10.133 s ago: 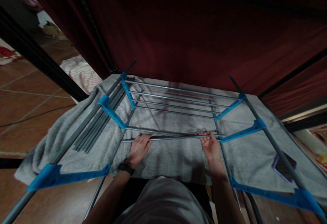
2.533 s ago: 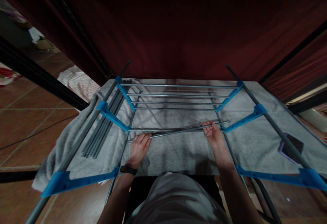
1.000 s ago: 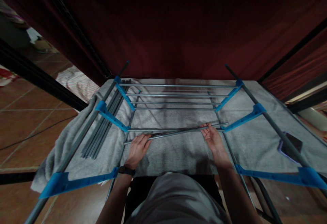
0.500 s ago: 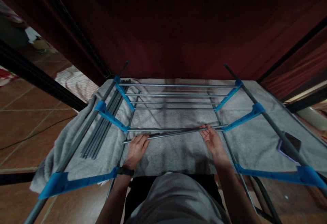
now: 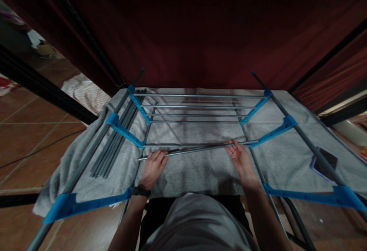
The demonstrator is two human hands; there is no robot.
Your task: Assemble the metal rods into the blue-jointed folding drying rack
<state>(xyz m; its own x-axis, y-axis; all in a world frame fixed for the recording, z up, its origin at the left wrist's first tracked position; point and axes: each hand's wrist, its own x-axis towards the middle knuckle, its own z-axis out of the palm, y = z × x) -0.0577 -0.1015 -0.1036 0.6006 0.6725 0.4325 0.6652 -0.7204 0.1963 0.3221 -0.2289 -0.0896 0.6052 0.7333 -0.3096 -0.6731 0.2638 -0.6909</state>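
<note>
A loose grey metal tube [image 5: 195,149] slants across the front of a rack frame with blue plastic brackets. My left hand [image 5: 155,165] is closed over the tube near its left end, which pokes out past the fingers. Farther along, my right hand [image 5: 237,155] pinches the same tube between thumb and fingers. The tube's right end lies at the inner end of the right middle blue bracket [image 5: 275,132]; whether it sits inside cannot be made out. Just behind runs a fixed crossbar [image 5: 177,145], reaching the left middle blue bracket [image 5: 126,133].
Several loose tubes [image 5: 114,148] lie on the grey blanket [image 5: 183,178] at left. A phone [image 5: 325,163] rests at right beneath the frame's side pole [image 5: 312,148]. Several crossbars [image 5: 197,107] span the rear brackets. A dark red curtain [image 5: 195,33] hangs behind.
The loose tube has shifted slightly to the right, its right end now farther over the right bracket. My right hand has moved a little right with it; my left hand stays almost still.
</note>
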